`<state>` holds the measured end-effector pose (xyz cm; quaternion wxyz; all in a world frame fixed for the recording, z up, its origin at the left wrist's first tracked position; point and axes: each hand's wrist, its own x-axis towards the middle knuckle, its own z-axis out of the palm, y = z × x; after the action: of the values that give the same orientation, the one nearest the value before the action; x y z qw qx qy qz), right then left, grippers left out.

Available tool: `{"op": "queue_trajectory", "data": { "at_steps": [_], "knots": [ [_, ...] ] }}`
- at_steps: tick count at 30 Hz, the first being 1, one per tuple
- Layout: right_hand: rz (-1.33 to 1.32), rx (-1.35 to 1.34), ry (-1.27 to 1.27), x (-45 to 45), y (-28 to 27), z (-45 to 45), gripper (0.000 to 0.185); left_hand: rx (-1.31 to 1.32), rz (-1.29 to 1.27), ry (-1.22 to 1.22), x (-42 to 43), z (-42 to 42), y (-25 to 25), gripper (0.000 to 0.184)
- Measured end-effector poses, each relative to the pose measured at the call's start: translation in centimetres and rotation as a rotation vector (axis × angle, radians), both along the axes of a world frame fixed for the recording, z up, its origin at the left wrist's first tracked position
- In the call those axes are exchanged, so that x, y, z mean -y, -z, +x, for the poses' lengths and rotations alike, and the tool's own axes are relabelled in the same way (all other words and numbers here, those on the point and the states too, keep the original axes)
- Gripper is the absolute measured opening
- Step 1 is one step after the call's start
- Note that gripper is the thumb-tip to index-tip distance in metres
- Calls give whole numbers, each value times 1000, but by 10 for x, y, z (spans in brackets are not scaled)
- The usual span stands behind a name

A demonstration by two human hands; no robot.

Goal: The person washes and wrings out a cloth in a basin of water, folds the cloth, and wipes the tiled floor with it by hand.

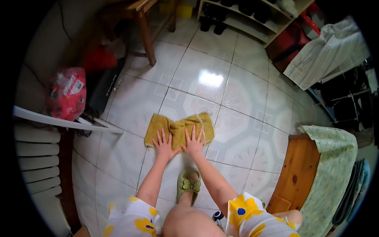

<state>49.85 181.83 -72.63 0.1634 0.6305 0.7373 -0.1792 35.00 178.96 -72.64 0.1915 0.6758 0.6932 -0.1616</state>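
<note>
A mustard-yellow cloth (179, 126) lies spread on the tiled floor (189, 83), creased in the middle and with a pale edge on its right side. Flat on its lower left part rests my left hand (164, 146), fingers spread. My right hand (193, 143) presses on the cloth's right half, its fingers also spread. The two thumbs nearly meet at the cloth's near edge. Neither hand grips the fabric. Just below the hands is a green slipper (189, 185) with a bow, worn on a foot.
A wooden stool (146, 35) stands at the upper left, near a pink plastic-wrapped bag (68, 94). At the back is a shoe rack (237, 19) with dark shoes. On the right, a wooden cabinet (296, 172) carries a green patterned cover (331, 173). A white radiator (41, 158) is at left.
</note>
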Motion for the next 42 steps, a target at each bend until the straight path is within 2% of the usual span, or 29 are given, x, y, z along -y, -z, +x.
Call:
{"op": "queue_trajectory", "data": {
  "at_steps": [5, 8, 12, 16, 19, 23, 28, 34, 37, 42],
  "knots": [
    [88, -89, 23, 26, 7, 10, 89, 30, 42, -8, 28, 2, 15, 106],
    [124, -96, 35, 39, 15, 17, 88, 98, -39, -119, 20, 11, 8, 108],
    [179, -109, 23, 22, 9, 21, 89, 154, 39, -141, 8, 14, 11, 115],
    [313, -205, -42, -32, 22, 44, 91, 202, 163, -129, -42, 22, 21, 112],
    [308, -136, -66, -100, 23, 63, 86, 179, 238, -132, -108, 40, 29, 113],
    [330, -41, 17, -167, 28, 87, 81, 179, 160, -196, -192, 74, 18, 123],
    [292, 9, 87, -172, 24, 92, 79, 105, 12, -159, -215, 83, 5, 130],
    [261, -95, 168, -91, 16, 100, 82, -34, -63, 128, -157, 89, 5, 127],
    [248, -189, 211, -21, 12, 124, 82, -27, -41, 233, -93, 112, 4, 122],
    [222, -155, 389, 103, 3, 166, 80, 93, 26, 316, 10, 165, -2, 120]
  ]
}}
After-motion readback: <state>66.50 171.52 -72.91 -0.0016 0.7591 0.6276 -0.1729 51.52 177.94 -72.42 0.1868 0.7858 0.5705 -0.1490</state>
